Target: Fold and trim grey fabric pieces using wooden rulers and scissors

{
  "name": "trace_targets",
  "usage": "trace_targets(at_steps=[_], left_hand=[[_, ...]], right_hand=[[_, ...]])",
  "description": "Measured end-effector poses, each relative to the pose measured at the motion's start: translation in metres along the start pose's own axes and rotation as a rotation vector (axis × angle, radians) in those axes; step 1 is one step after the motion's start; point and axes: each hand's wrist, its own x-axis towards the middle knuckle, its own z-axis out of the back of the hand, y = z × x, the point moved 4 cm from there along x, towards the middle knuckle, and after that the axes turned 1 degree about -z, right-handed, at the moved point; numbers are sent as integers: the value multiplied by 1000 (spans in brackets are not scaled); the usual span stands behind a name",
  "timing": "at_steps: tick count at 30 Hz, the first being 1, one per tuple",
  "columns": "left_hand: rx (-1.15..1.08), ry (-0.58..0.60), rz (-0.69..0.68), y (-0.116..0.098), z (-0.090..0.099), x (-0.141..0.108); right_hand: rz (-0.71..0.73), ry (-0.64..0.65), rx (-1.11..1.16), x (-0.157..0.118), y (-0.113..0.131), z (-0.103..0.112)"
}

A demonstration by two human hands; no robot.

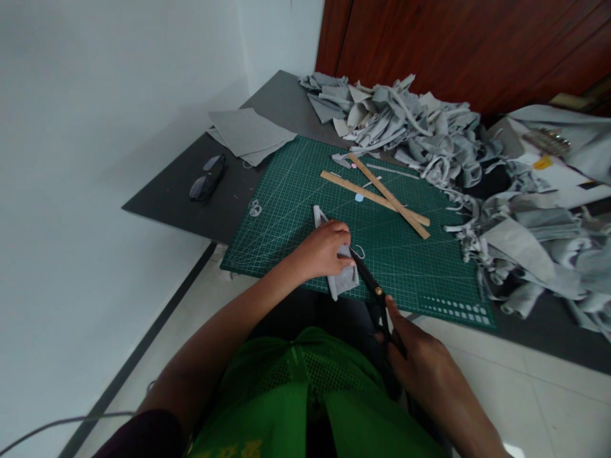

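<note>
My left hand [327, 249] is closed on a small piece of grey fabric [344, 280] near the front edge of the green cutting mat [291, 191]. Part of the fabric is hidden under my fingers. In my right hand [415, 350] is a pair of black scissors [370, 280], its handles at the mat's front edge. The scissor tips reach the fabric beside my left fingertips; whether the blades are parted I cannot tell. A thin pale strip [359, 252] curls on the mat just by the tips.
Two wooden rulers [372, 191] lie crossed on the mat. Glasses [207, 178] and grey fabric sheets [252, 133] rest on the dark table at left. A large heap of grey scraps [420, 121] spreads along the back and right. A white wall borders the left.
</note>
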Motion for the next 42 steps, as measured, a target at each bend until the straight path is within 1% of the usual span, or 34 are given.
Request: trace_targets(at_steps=[8, 16, 19, 21, 24, 26, 27, 29, 32, 33, 35, 39, 42], left_hand=[[19, 1, 0, -1, 1, 0], [10, 3, 4, 0, 0, 0], [19, -10, -4, 1, -1, 0], [38, -30, -14, 1, 0, -1], [91, -42, -32, -2, 1, -1], [127, -35, -34, -4, 3, -2], [146, -35, -30, -5, 3, -2], [176, -41, -19, -6, 5, -1], [191, -46, -3, -6, 6, -1], [187, -44, 3, -5, 6, -1], [175, -37, 13, -4, 6, -1], [154, -14, 10, -3, 6, -1], [148, -8, 12, -2, 6, -1]], right_hand=[[-34, 3, 65, 0, -4, -3], [-94, 17, 168, 0, -2, 0], [-128, 24, 236, 3, -12, 4], [-173, -10, 247, 6, -27, 9], [-270, -181, 176, 7, -52, 21], [-313, -238, 182, 4, -59, 26], [-326, -235, 218, 1, -58, 27], [-327, -152, 351, -5, -48, 24], [-275, 31, 592, -8, -22, 18], [-262, 87, 640, -8, -15, 17], [-244, 158, 689, -4, -4, 16], [-229, 222, 725, 5, 0, 20], [-279, 286, 759, 6, -5, 18]])
